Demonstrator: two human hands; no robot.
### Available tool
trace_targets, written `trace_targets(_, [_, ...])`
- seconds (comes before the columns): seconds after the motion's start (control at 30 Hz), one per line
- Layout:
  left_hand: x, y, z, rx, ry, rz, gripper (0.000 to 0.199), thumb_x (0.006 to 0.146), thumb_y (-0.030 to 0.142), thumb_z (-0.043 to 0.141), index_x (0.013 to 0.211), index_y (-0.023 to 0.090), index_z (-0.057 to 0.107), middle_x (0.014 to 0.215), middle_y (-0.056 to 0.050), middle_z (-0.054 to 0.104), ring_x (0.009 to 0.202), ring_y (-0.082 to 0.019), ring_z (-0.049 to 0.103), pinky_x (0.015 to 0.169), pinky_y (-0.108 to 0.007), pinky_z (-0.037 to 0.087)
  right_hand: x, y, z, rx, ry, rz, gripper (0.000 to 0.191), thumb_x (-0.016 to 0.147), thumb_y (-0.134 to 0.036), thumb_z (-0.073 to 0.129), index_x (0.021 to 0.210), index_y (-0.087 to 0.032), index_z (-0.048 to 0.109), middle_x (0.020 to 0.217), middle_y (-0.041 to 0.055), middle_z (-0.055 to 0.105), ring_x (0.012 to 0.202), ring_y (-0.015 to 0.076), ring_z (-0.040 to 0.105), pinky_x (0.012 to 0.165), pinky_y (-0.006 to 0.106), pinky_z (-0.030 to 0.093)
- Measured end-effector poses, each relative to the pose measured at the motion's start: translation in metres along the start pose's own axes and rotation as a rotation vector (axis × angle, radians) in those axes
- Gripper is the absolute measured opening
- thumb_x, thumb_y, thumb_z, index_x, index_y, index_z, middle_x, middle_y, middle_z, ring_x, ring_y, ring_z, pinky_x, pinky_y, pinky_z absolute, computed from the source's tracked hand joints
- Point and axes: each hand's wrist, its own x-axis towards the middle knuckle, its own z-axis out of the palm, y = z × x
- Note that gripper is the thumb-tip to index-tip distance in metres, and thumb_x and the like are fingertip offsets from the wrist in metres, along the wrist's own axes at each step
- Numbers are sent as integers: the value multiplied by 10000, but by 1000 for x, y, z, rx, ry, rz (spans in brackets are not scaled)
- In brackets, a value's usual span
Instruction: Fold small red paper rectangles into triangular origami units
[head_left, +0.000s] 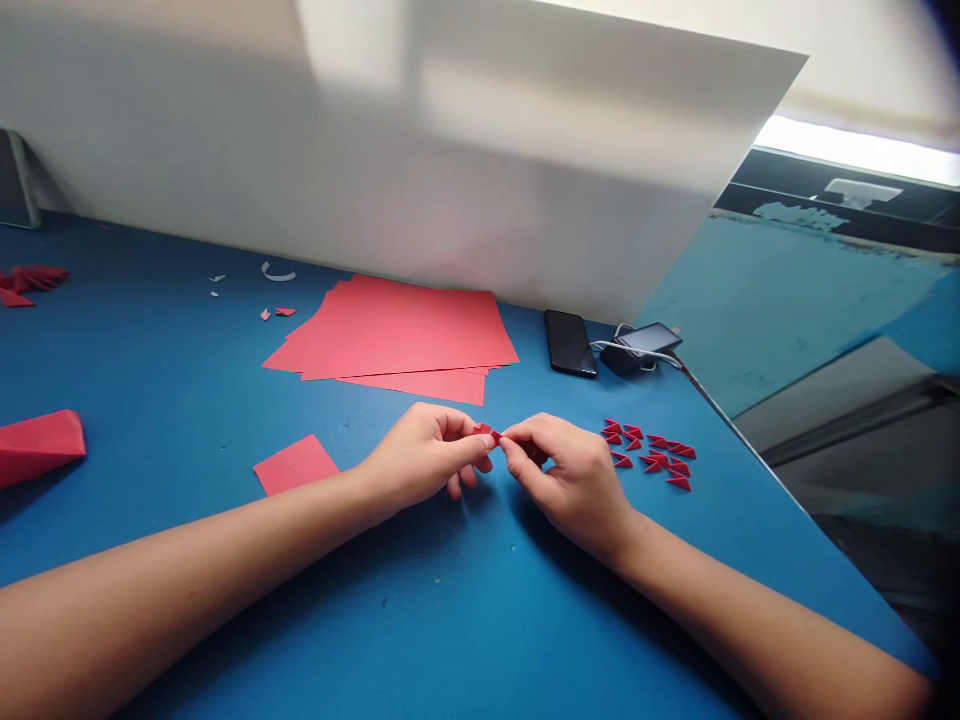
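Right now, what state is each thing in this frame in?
Left hand, pinching the small red paper piece
Right hand, pinching the same piece
Red paper sheets, loosely stacked, edges fanned
Folded red paper triangles, lying in a loose cluster
Black smartphone, lying flat, screen dark

Folded pieces (649,453), seemingly, right of paper stack (390,335).

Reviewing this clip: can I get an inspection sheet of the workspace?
surface: blue tabletop, with small paper scraps scattered on it
job's things: small folded red paper piece; folded red triangles beside the right hand; stacked red paper sheets
clutter: black smartphone; curled white paper strip
grips: left hand and right hand both pinch the piece
cables: white cable by the smartphone
surroundings: large white board behind the table
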Motion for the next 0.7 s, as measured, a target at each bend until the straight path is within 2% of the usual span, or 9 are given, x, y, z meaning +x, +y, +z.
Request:
trace_targets(0.13, [-1, -1, -1, -51, -28, -22, 280, 805, 379, 630, 706, 118, 614, 679, -26, 660, 448, -79, 561, 451, -201, 453, -4, 7, 2, -149, 42, -222, 181, 907, -154, 496, 968, -166, 665, 897, 93, 699, 816, 180, 639, 750, 286, 485])
trace_targets(0.27, [-2, -1, -1, -86, -64, -54, 264, 822, 365, 617, 736, 118, 588, 650, -9, 638, 426, -87, 579, 442, -197, 456, -2, 10, 3, -81, 100, -248, 145, 882, -129, 532, 932, -150, 667, 848, 74, 708, 766, 163, 640, 723, 275, 490])
trace_targets(0.37, [-2, 0, 1, -53, -31, -27, 258, 845, 355, 593, 740, 121, 562, 625, 7, 615, 426, -89, 593, 445, -190, 461, 2, 7, 1, 23, 28, -148, 124, 865, -137, 553, 868, -144, 677, 759, 47, 690, 673, 142, 608, 651, 262, 468])
trace_targets(0.47, [-2, -2, 2, -17, 6, 5, 256, 859, 346, 573, 739, 121, 554, 652, 5, 612, 441, -85, 596, 447, -191, 477, 5, 3, -1, 122, -45, 19, 119, 851, -169, 572, 824, -151, 687, 698, 24, 671, 600, 124, 573, 591, 247, 444])
trace_targets(0.7, [-2, -8, 4, -24, -12, 75, 231, 830, 339, 605, 771, 115, 597, 702, -10, 604, 525, -95, 588, 461, -219, 529, 5, -2, -2, 343, -149, 369, 157, 849, -249, 559, 761, -155, 649, 582, -5, 614, 464, 97, 520, 480, 218, 427])
